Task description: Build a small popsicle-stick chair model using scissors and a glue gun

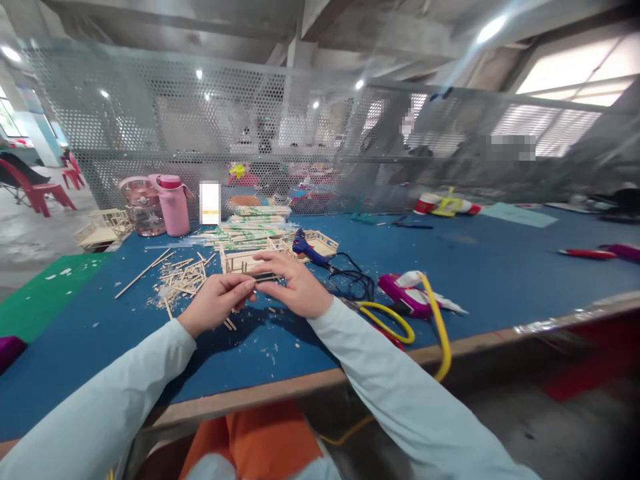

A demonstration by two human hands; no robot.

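My left hand (220, 300) is closed, thumb and fingers pinched together at the front of the blue table. What lies in the pinch is too small to make out. My right hand (295, 283) meets it from the right, fingers stretched and apart, its thumb tip by the left fingertips. A thin dark strip shows between the right thumb and fingers; whether it is held cannot be told. Just behind the hands stands a small wooden stick frame (231, 260), partly covered by the right fingers. To the left lies a pile of thin wooden sticks (183, 277).
Bundled sticks (260, 228), a pink bottle (174, 210) and a clear jug (145, 210) stand behind. A blue-handled tool (311, 249) with black cord, a purple-and-white tool (407, 297) and a yellow cord (440, 327) lie right. A perforated metal screen (175, 120) closes the back.
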